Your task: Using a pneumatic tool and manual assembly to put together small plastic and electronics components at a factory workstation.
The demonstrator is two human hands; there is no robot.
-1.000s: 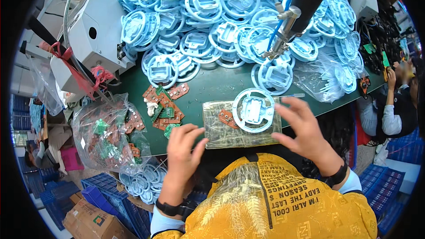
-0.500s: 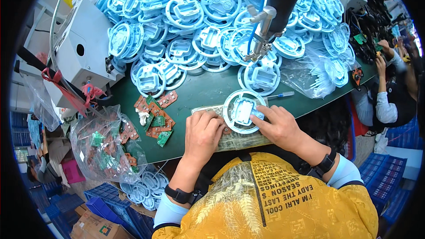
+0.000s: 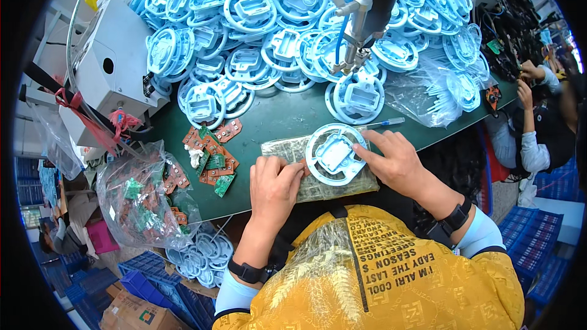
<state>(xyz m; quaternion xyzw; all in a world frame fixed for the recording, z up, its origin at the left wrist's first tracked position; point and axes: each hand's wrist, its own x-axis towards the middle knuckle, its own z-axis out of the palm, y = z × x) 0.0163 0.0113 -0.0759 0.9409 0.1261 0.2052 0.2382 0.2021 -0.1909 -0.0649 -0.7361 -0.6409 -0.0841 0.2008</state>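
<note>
The left hand [image 3: 272, 186] lay at the left end of a tape-wrapped block [image 3: 336, 192], its thumb and fingertips drawn together at a small brown circuit board [image 3: 304, 168]; whether they pinched the board or only rested against it could not be told. The right hand [image 3: 394, 162] was at the block's right end with its fingers loosely spread, the foremost fingertips at the right rim of a light-blue wheel-shaped part [image 3: 335, 154]. That part lay on top of the block, its recessed middle facing up, with the brown board just beside its left rim.

Just beyond the block's far right corner, a slim tool with a clear blue handle [image 3: 392, 121] lay on the green surface [image 3: 269, 119]. Left of the block were a loose pile of brown and green boards [image 3: 215, 162], a white wad [image 3: 195, 157] and, farther left, a clear plastic bag [image 3: 143, 208] of similar boards. Beyond the block rose a large heap of light-blue parts [image 3: 251, 15], with a black cylindrical tool [image 3: 384, 0] in front of it. Well to the block's far left stood a pale grey machine box [image 3: 110, 64]; well to its right, a co-worker's hand [image 3: 526, 93] showed.
</note>
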